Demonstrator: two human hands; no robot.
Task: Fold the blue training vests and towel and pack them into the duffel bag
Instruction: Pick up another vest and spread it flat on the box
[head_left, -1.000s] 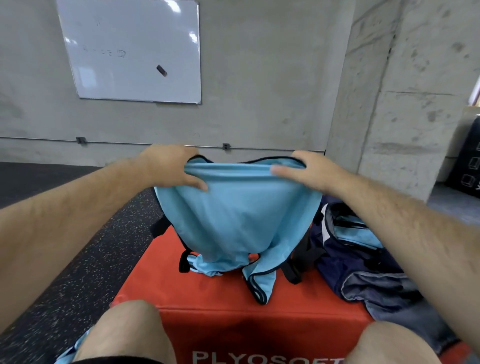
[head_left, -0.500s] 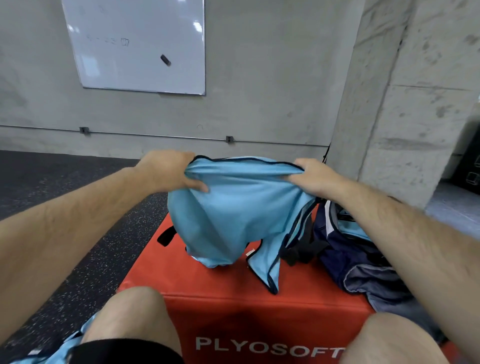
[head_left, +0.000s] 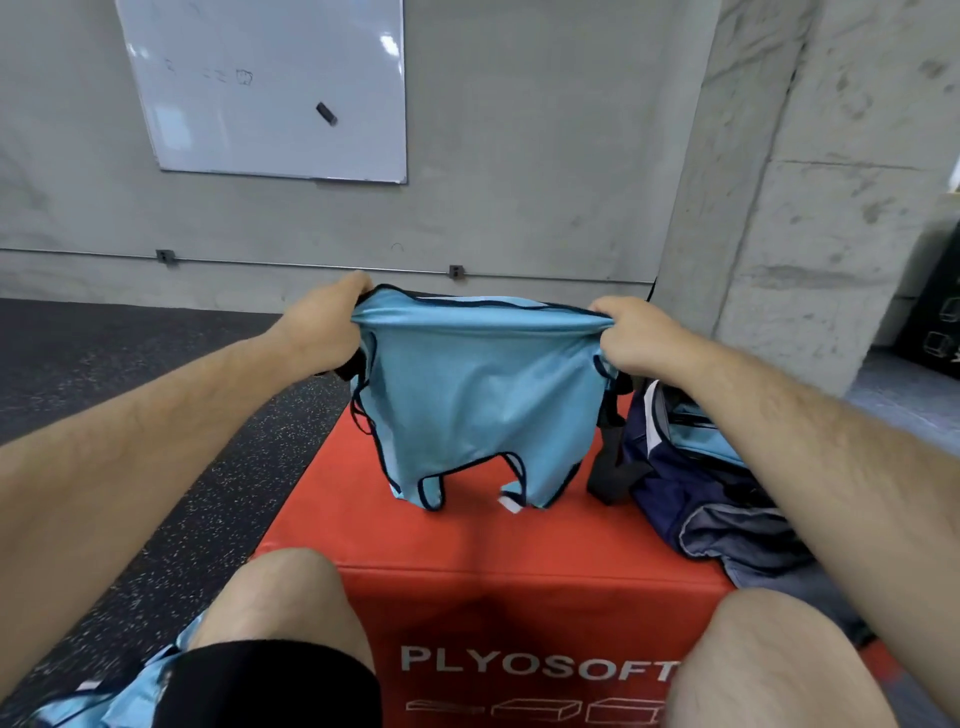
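A light blue training vest (head_left: 478, 395) with dark trim hangs stretched between my hands above the red foam box (head_left: 467, 545). My left hand (head_left: 324, 332) grips its upper left corner and my right hand (head_left: 636, 335) grips its upper right corner. The vest's straps dangle at the bottom and just touch the box top. A navy duffel bag (head_left: 691, 483) lies open on the right of the box, with light blue cloth (head_left: 722, 449) inside it. More light blue fabric (head_left: 130, 691) lies by my left thigh at the bottom left.
My knees frame the box's front, which reads PLYOSOFT. Dark speckled rubber floor (head_left: 156, 415) spreads to the left. A concrete wall with a whiteboard (head_left: 270, 88) stands ahead, and a concrete pillar (head_left: 810, 208) rises behind the bag.
My hands have pulled apart and lifted, so the bunched vest now hangs flat and taut with its straps down. The view has shifted slightly.
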